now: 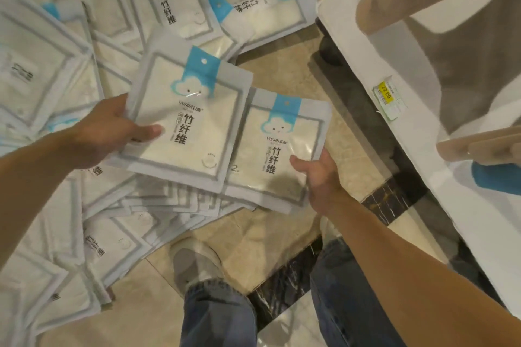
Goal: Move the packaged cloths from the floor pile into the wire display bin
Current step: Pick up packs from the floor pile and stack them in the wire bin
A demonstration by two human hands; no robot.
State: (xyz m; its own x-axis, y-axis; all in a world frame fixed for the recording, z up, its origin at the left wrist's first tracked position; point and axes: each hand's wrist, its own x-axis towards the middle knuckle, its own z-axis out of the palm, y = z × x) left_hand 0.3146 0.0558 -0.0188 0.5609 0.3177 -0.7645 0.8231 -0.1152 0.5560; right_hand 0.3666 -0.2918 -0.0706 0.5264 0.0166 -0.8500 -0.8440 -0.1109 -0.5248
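Here the left hand [105, 132] grips one pack [189, 118] by its left edge, thumb on its face, while the right hand [317, 170] grips a second pack [277, 149] by its lower right edge, the first overlapping the second. Both are held above the pile [56, 70], which spreads across the floor [282, 70] left of the white shelf [366, 45] with its yellow price tag [386, 91]; a shoe [194, 259] stands just below the pile's near edge

head view | worn on head | faces steeply down at floor [282, 228] | close, wide-angle
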